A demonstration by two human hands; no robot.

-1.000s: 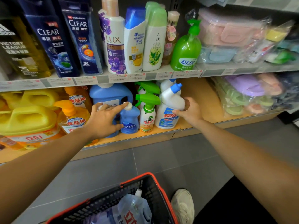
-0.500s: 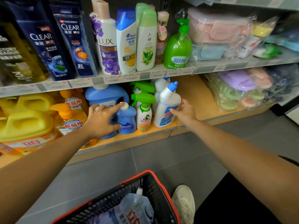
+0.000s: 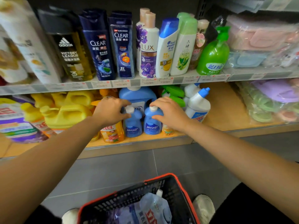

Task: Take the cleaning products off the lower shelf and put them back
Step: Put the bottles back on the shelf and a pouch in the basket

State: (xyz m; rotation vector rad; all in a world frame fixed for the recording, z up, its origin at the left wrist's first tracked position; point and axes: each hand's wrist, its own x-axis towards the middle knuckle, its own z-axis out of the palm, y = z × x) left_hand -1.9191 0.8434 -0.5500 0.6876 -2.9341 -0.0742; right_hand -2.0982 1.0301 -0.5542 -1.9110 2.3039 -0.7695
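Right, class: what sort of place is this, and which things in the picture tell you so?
Most likely a shop aisle: price labels line the shelf edge, branded shampoo bottles stand in rows, and a shopping basket sits below.

Bare lower shelf (image 3: 226, 113) right of the white toilet-cleaner bottle (image 3: 196, 105); leftward, bottles crowd.

Head camera, angled down, near lower shelf (image 3: 224, 110).

1. The left small bottle (image 3: 133, 126) and the right small bottle (image 3: 152, 124) are standing side by side on the lower shelf (image 3: 223, 113).
2. The large jug (image 3: 137, 96) is standing just behind them.
3. The pouch (image 3: 152, 206) is lying in the near basket (image 3: 129, 196).
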